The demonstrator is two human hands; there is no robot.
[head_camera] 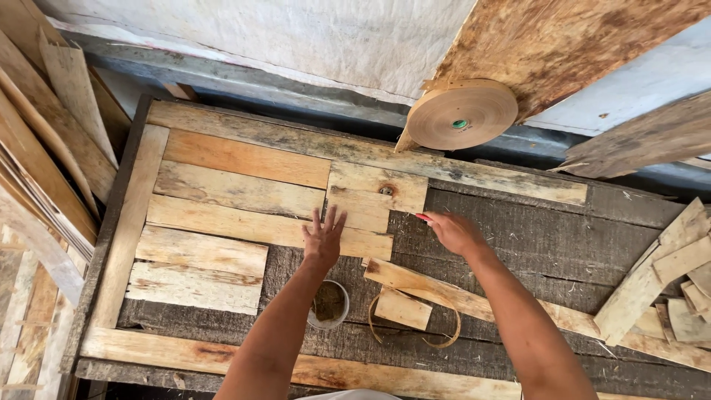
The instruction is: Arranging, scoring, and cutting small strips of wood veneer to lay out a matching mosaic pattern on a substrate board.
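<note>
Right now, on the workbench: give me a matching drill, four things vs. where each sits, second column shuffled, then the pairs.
Things:
1. left hand
2. right hand
3. tape roll
4. small round container

Places:
A. beyond the far edge of the bench, standing on edge against a board
B. under the left forearm, on the dark bench top
C. spread flat on the laid veneer strips
D. at the right edge of the laid strips, holding something small and red

Pairs: 1-C, 2-D, 3-A, 4-B
</note>
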